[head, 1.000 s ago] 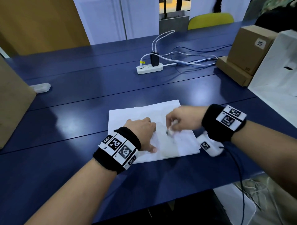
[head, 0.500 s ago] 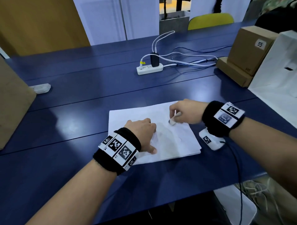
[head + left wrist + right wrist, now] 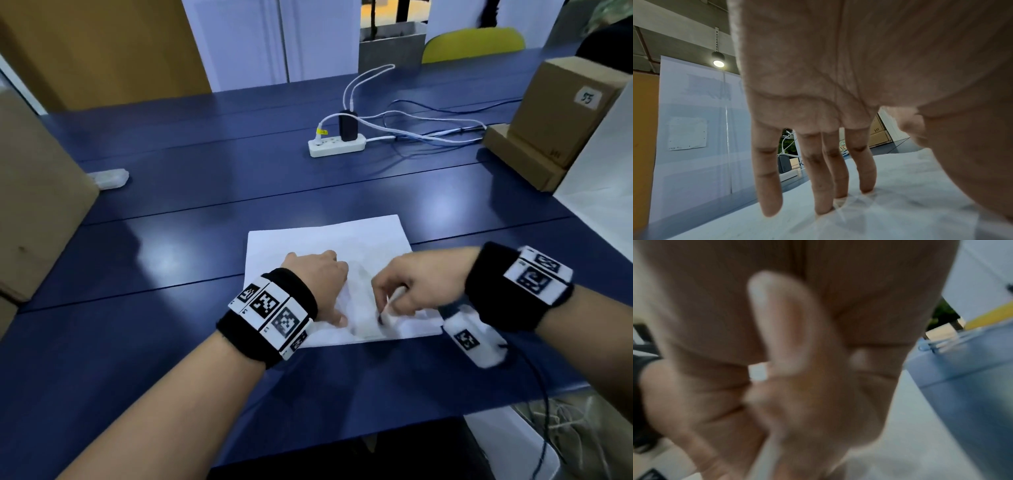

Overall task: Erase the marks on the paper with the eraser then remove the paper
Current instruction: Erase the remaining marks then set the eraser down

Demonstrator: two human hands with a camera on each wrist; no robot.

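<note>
A white sheet of paper (image 3: pixel 329 240) lies on the blue table (image 3: pixel 171 219) in front of me. My left hand (image 3: pixel 318 284) presses down on its left part with straight fingers (image 3: pixel 822 186) spread on the paper (image 3: pixel 900 203). My right hand (image 3: pixel 407 291) pinches a small white eraser (image 3: pixel 388 308) and holds its lower end against the near part of the sheet. The right wrist view is blurred; it shows curled fingers (image 3: pixel 781 331) and pale paper (image 3: pixel 900 443) below. Faint grey smudges show on the sheet between the hands.
A white power strip (image 3: pixel 337 145) with a black charger and cables lies at the back. Cardboard boxes (image 3: pixel 555 116) and a white bag (image 3: pixel 603 192) stand at the right, a brown box (image 3: pixel 30 205) at the left, a small clear case (image 3: pixel 109 178) beside it.
My right hand has rubbed the eraser across the sheet: away from me half a second ago, now back toward the near edge. The left hand has stayed pressed on the paper.
</note>
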